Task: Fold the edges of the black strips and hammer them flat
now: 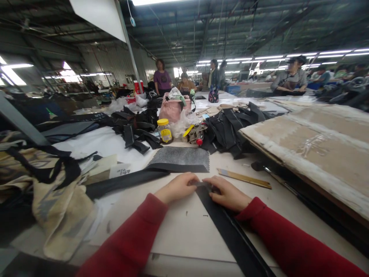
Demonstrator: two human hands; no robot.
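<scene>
A long black fabric strip [223, 227] runs from between my hands down to the table's near edge. My left hand [180, 187] is closed, its fingertips pinching the strip's far left corner. My right hand [229, 193] has its fingers curled on the right side of the same end, the thumb side hidden in part. Just beyond my hands lies a grey textured piece with zigzag-cut edges [180, 156] and a black band along its near side. To the right of it is a flat yellowish ruler-like strip [245, 179]. Another black strip [127, 182] extends to the left.
A yellow-lidded jar [165, 132], a pink bag [173, 107] and piles of black fabric pieces [230, 127] stand beyond. A large worn board [311, 142] takes up the right. Beige printed cloth [60, 211] hangs at left. Several people are farther back.
</scene>
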